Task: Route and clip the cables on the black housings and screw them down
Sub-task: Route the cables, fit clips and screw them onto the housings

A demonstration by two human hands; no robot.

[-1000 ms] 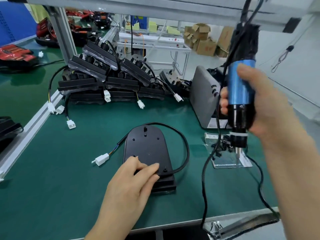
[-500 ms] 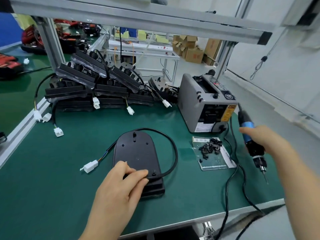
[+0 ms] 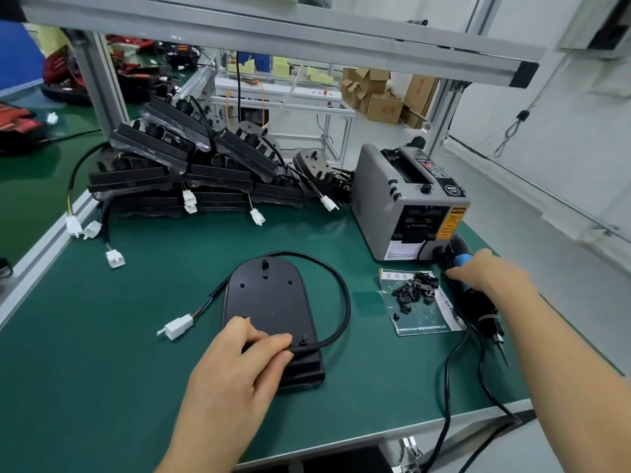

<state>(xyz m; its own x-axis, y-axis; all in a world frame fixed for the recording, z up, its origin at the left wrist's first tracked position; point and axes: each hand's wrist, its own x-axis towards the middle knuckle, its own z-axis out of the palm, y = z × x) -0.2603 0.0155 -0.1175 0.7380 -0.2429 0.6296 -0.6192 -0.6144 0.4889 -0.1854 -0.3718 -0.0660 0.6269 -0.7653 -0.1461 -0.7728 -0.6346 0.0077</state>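
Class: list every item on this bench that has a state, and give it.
black housing: flat on mat, left hand pressing its near end.
cable: looped loosely beside housing.
white connector: unplugged.
electric screwdriver: gripped low by right hand.
clips: loose, piled on bag.
tape dispenser: display lit.

Workbench (image 3: 85,336), from above: 1 housing (image 3: 269,302) lies at the centre. Its cable (image 3: 341,291) loops round its right side and ends in a connector (image 3: 177,327) on the mat to its left. The left hand (image 3: 235,367) rests on the housing's near end. To the right, clips (image 3: 415,288) sit heaped on a plastic bag (image 3: 426,322). Just right of the bag, the right hand (image 3: 488,273) holds a screwdriver (image 3: 478,302). A tape dispenser (image 3: 403,203) stands behind the bag, and a stack of housings (image 3: 191,169) lies to the dispenser's left.
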